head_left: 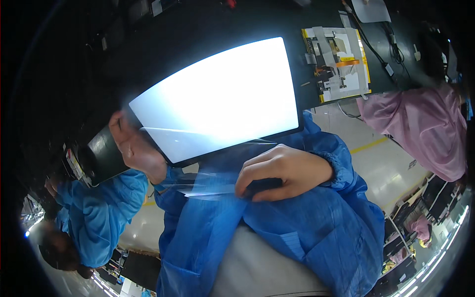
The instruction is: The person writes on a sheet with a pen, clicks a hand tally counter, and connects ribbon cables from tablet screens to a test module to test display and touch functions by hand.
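Observation:
A tablet-sized display panel (pixel 222 94) glows bright white, tilted in front of me, with a thin black border. My left hand (pixel 136 148) grips its left edge, thumb side up, some fingers hidden behind the panel. Below the panel's lower edge, my right hand (pixel 284 173) is closed, thumb and fingertips pinching a clear plastic film (pixel 208 190). The film stretches leftward in front of my blue smock, and a see-through fold also lies across the panel's lower left corner. Whether the film is still joined to the panel I cannot tell.
On the dark table to the right lies a yellow-edged board (pixel 341 64) with taped parts and an orange ribbon. Beyond it are black cables (pixel 376 52). A person in pink (pixel 410 128) is at the right, another in blue (pixel 101 213) at the left.

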Demonstrator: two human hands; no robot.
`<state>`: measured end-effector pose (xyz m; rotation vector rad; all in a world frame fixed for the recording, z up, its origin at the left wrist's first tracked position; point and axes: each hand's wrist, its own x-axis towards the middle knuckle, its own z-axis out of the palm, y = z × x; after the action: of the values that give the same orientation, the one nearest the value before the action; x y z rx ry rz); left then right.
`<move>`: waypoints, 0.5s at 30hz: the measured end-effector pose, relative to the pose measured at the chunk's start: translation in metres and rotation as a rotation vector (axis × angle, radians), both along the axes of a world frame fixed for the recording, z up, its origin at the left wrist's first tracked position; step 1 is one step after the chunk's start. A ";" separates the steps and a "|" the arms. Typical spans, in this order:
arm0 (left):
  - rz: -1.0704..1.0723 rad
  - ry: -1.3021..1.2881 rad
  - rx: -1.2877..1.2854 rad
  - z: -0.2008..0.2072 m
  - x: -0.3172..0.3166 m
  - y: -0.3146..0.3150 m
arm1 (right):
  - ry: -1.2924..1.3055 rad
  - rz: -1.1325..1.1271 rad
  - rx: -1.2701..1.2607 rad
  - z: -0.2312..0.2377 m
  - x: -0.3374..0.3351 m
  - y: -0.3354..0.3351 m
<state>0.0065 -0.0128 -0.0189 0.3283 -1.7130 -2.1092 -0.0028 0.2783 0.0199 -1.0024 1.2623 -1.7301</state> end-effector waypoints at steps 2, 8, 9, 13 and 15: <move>0.002 0.015 -0.024 -0.004 0.002 -0.003 | 0.043 0.016 0.004 0.003 0.000 0.000; -0.004 -0.019 0.010 0.000 -0.004 0.009 | 0.001 0.012 -0.015 0.001 0.002 0.002; -0.012 -0.041 0.010 -0.001 -0.004 0.006 | 0.043 0.002 -0.027 0.001 0.002 0.002; 0.020 -0.060 -0.238 0.007 -0.006 0.015 | 0.063 -0.017 -0.027 -0.004 0.005 0.000; 0.121 -0.096 -0.450 0.016 -0.009 0.021 | 0.071 -0.030 -0.033 -0.005 0.006 0.001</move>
<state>-0.0023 0.0084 -0.0033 0.3892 -2.1007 -1.5882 0.0028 0.2788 0.0144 -1.0774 1.3038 -1.7568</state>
